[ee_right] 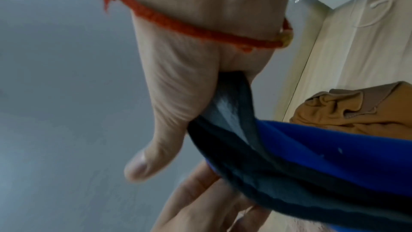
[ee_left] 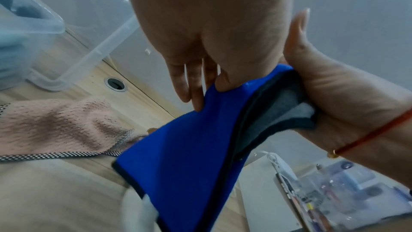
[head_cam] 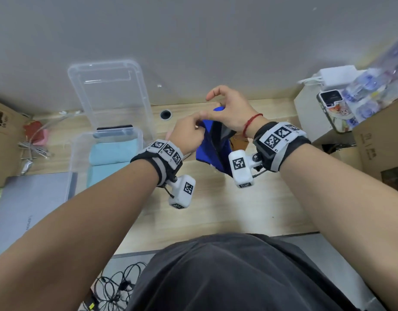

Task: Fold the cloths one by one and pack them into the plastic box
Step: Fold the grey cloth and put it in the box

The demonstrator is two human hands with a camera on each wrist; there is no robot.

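A blue cloth with a dark border and a grey inner side hangs above the wooden table, held up between both hands. My left hand pinches its upper edge, fingers on the blue face. My right hand grips the bunched top in its palm, thumb sticking out. The clear plastic box stands open at the left with folded light-blue cloths inside. A pink cloth and a brown cloth lie on the table.
The box's clear lid leans on the wall behind the box. A phone and a white charger sit on a white box at the right, beside cardboard boxes. A grey laptop lies front left. A cable hole is in the table.
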